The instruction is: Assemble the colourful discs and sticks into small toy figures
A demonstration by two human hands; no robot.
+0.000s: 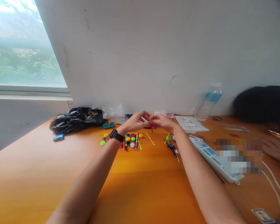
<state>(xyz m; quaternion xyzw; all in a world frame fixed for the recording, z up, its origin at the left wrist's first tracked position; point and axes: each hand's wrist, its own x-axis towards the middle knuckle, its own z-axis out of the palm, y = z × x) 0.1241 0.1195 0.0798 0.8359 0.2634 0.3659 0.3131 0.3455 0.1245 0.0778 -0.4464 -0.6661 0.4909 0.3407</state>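
Observation:
My left hand [135,122], with a black watch [116,135] on its wrist, is raised above the table with its fingers bent inward. Its fingertips meet those of my right hand [162,122]. A small red plastic piece [152,128] pokes down from my right fingers, which pinch it. What my left fingers grip is hidden. Below my left wrist lie several round coloured plastic pieces [132,145] and thin sticks, one of them green [140,144]. A yellow stick [150,139] lies alone between my forearms. More small sticks [172,146] lie beside my right forearm.
A black plastic bag [77,119] and a blue packet [58,137] are at the left. A white power strip [214,158] stretches along the right. Behind it stand a clear bottle [207,102] and a white packet [191,123]. Another person's hand [274,150] rests at far right.

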